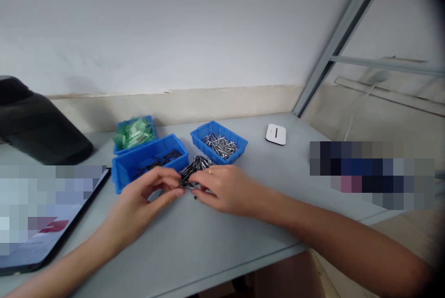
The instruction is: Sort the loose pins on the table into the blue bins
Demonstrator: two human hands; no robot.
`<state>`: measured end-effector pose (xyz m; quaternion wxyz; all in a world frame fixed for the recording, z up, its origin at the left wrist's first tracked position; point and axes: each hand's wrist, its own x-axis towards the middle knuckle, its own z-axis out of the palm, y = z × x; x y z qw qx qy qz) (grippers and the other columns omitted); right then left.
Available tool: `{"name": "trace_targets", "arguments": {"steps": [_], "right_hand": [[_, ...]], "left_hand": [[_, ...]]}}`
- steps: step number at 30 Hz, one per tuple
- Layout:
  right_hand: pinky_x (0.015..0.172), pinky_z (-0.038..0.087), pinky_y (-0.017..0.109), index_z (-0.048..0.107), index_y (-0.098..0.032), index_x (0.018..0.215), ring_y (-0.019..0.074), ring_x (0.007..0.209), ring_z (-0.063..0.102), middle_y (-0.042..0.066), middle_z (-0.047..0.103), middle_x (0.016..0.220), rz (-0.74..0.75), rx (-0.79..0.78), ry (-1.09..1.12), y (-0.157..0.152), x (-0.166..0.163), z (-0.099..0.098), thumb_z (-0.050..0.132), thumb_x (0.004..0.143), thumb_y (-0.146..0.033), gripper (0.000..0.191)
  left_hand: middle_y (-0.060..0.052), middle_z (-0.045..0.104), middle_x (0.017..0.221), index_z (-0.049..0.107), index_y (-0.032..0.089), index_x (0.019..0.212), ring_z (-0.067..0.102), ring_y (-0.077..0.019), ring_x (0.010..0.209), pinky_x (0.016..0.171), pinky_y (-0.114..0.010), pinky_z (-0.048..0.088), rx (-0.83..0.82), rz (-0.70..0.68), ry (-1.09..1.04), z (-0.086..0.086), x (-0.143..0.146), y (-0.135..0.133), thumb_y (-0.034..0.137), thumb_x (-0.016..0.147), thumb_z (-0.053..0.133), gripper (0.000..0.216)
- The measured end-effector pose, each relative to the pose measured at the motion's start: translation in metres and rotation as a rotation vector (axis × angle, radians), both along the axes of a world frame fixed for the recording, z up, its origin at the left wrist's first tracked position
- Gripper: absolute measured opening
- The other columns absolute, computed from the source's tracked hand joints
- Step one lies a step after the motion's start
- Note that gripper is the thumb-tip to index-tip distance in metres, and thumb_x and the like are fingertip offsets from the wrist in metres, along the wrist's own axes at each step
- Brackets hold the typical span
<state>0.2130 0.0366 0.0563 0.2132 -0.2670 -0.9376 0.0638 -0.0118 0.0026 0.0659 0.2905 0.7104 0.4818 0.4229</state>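
Note:
My left hand (144, 200) and my right hand (225, 189) meet over the desk, thumbs and fingers pinched toward each other. Between the fingertips is a thin dark piece (187, 186), too small to name; both hands seem to pinch it. Just behind them lies a pile of slim dark and silver metal pieces (197, 164), partly covered by my right hand. Beside my left hand stands a long blue bin (120, 173) with black slender parts (162, 161) inside. Behind the pile, a second blue bin (239, 149) holds many silver nail-like pins (220, 144).
A third blue bin (150, 124) at the back left holds green plastic wrapping (134, 133). A tablet-like screen (45, 237) lies at left, with a black bottle-like object (45, 126) behind. A white square device (276, 134) sits right, near a metal frame post (330, 52).

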Motion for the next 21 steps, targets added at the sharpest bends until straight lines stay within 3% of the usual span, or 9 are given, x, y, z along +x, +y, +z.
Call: {"name": "trace_targets", "arguments": {"steps": [3,8,16,21], "right_hand": [[0.071,0.046,0.025,0.061,-0.016,0.113,0.0137,0.078,0.066,0.003,0.073,0.087,0.037,0.125,0.205,-0.001,0.000,0.002,0.047,0.103,-0.031,0.022],[0.068,0.046,0.024,0.063,-0.016,0.094,0.0122,0.070,0.062,-0.001,0.068,0.074,0.164,0.399,0.223,-0.002,-0.002,0.000,0.044,0.104,-0.025,0.023],[0.065,0.044,0.025,0.064,-0.016,0.089,0.0119,0.067,0.052,-0.002,0.063,0.073,0.221,0.472,0.216,0.000,0.001,0.005,0.055,0.097,-0.013,0.012],[0.066,0.042,0.025,0.060,-0.018,0.081,0.0109,0.066,0.051,-0.003,0.062,0.070,0.232,0.498,0.301,-0.003,0.000,0.004,0.056,0.099,-0.017,0.018]], "left_hand": [[0.000,0.077,0.075,0.075,0.024,0.078,0.071,-0.0164,0.067,0.061,-0.021,0.058,-0.022,-0.045,0.115,0.003,0.001,-0.001,0.035,0.082,0.069,0.013],[0.000,0.077,0.073,0.076,0.024,0.077,0.070,-0.0165,0.066,0.060,-0.022,0.057,-0.066,-0.100,0.145,0.010,0.005,-0.003,0.036,0.083,0.068,0.015],[0.000,0.074,0.071,0.075,0.022,0.076,0.068,-0.0153,0.064,0.059,-0.024,0.057,-0.367,-0.206,-0.089,0.008,0.000,0.002,0.025,0.075,0.076,0.003],[0.003,0.072,0.070,0.077,0.025,0.075,0.064,-0.0111,0.066,0.064,-0.019,0.053,-0.473,-0.292,-0.157,0.006,-0.003,0.002,0.023,0.078,0.075,0.005]]}}
